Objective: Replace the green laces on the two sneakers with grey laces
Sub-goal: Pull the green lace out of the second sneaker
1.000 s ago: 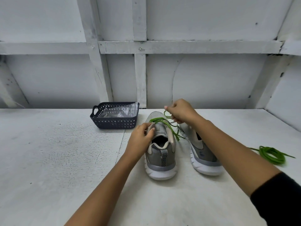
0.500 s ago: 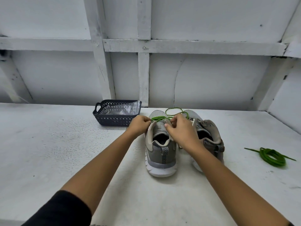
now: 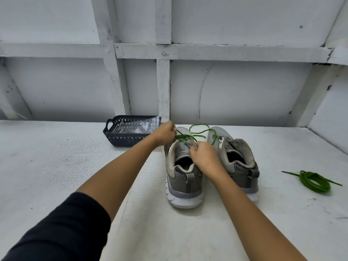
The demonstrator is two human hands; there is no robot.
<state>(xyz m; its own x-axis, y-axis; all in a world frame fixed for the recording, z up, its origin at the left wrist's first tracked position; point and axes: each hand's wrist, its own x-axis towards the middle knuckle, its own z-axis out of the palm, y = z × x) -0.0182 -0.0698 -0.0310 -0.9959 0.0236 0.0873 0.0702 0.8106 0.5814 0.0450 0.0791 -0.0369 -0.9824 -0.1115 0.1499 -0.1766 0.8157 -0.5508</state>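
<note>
From the head view, two grey sneakers stand side by side on the white table [image 3: 47, 166], heels toward the camera and toes toward the far wall. The left hand [image 3: 165, 132] reaches past the left sneaker [image 3: 183, 172] on its far left side, fingers curled tight and pinching a strand of the green lace [image 3: 200, 131]. That lace crosses the front eyelets of this shoe, loops loosely over the table beyond the toes and trails onto the right sneaker [image 3: 237, 159], which shows no lacing of its own. The right hand [image 3: 204, 157] rests on the left sneaker's upper beside the tongue, its fingers curled and gripping the shoe there; exactly what the fingertips pinch is hidden. A second green lace [image 3: 314, 182] lies coiled on the table well to the right of the shoes. At the far left, near the wall, sits a dark basket [image 3: 120, 137] holding a clear plastic bag [image 3: 140, 126].
</note>
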